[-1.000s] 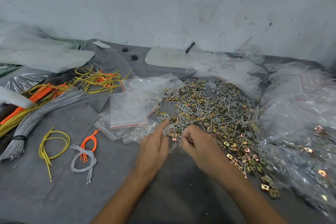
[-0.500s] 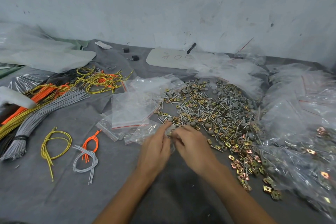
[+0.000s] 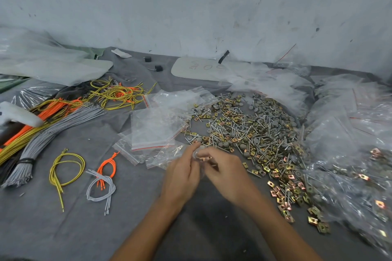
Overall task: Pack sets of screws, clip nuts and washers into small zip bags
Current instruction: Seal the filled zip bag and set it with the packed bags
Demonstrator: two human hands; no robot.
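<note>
A wide heap of silver screws, gold clip nuts and grey washers (image 3: 252, 131) lies on the grey cloth right of centre. Empty small zip bags with red strips (image 3: 154, 131) are stacked to its left. My left hand (image 3: 183, 172) and my right hand (image 3: 228, 172) meet at the heap's near edge. Between them is a small clear zip bag (image 3: 200, 162), which my left hand holds by its mouth. My right hand pinches a gold clip nut (image 3: 204, 158) at that bag's mouth. What the bag holds is hidden.
Filled zip bags (image 3: 350, 167) pile up along the right. Bundles of grey, orange and yellow wires (image 3: 48, 129) lie at the left, with small wire loops (image 3: 99, 182) nearer me. A white plate with writing (image 3: 201, 69) lies by the wall.
Both hands drew back slightly from the heap toward me. My right hand now shows a gold clip nut pinched at the bag's mouth; the view shifted a little.
</note>
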